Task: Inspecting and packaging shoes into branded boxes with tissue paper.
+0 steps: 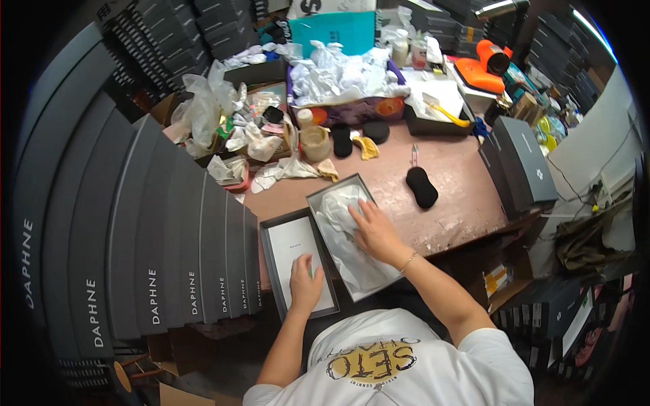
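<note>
The white tissue paper (352,233) hides the open box's contents; the left hand (305,284) covers part of the lid's white insert (294,247); far clutter is too small to tell.

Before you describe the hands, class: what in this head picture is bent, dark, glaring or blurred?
In the head view, the fisheye lens bows the stacked dark boxes toward the rim, and the corners go black. The centre stays sharp: the right hand on white tissue paper and the left hand on the box lid both read clearly. Glare shows on a strip light at upper right.
</note>
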`<move>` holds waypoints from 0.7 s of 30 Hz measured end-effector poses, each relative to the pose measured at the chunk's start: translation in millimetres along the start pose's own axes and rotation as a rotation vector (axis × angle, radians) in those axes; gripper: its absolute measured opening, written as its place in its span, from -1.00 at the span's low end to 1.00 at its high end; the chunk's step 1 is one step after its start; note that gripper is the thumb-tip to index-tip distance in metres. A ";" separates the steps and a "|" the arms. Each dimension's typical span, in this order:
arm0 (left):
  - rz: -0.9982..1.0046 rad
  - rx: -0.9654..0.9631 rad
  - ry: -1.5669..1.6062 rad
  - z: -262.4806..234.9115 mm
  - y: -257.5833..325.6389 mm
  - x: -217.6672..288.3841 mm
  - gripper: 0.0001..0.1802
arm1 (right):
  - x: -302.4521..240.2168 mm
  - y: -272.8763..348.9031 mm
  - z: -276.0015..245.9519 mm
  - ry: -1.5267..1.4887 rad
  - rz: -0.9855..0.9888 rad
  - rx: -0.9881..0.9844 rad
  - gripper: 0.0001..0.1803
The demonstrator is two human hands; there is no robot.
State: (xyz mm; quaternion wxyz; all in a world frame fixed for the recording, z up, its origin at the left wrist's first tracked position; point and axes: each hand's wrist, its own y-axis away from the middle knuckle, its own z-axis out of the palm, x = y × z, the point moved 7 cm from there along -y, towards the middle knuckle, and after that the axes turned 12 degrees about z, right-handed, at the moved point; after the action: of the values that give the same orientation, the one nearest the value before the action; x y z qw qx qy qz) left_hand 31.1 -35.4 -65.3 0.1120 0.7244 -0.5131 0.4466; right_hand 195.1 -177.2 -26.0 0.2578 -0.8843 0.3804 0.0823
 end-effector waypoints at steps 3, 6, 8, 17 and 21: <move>-0.211 -0.466 -0.222 32.5 45.4 -23.2 -0.76 | 9.4 -4.0 -49.5 -0.234 0.127 -0.003 -0.43; -0.027 -0.293 -0.242 19.2 30.7 -14.4 -0.73 | 49.4 1.6 -70.1 -0.358 0.246 0.020 -0.46; -0.097 -0.234 -0.034 -29.3 6.8 -4.8 -0.76 | 67.5 15.5 -91.7 -0.583 0.427 -0.075 -0.44; -0.004 -0.030 0.577 14.8 29.5 30.6 -0.47 | 59.8 36.2 -55.1 -0.764 0.631 -0.501 -0.30; -0.412 -0.024 0.870 48.6 13.6 15.4 -0.36 | 86.9 57.1 -11.4 -0.492 0.605 -0.543 -0.33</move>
State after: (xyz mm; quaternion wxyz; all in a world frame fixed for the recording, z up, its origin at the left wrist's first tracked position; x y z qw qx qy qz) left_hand 46.6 -81.6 -85.7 0.4105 0.5556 -0.2697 0.6709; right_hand 214.3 -270.9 -68.5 0.0643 -0.7235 0.5131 0.4573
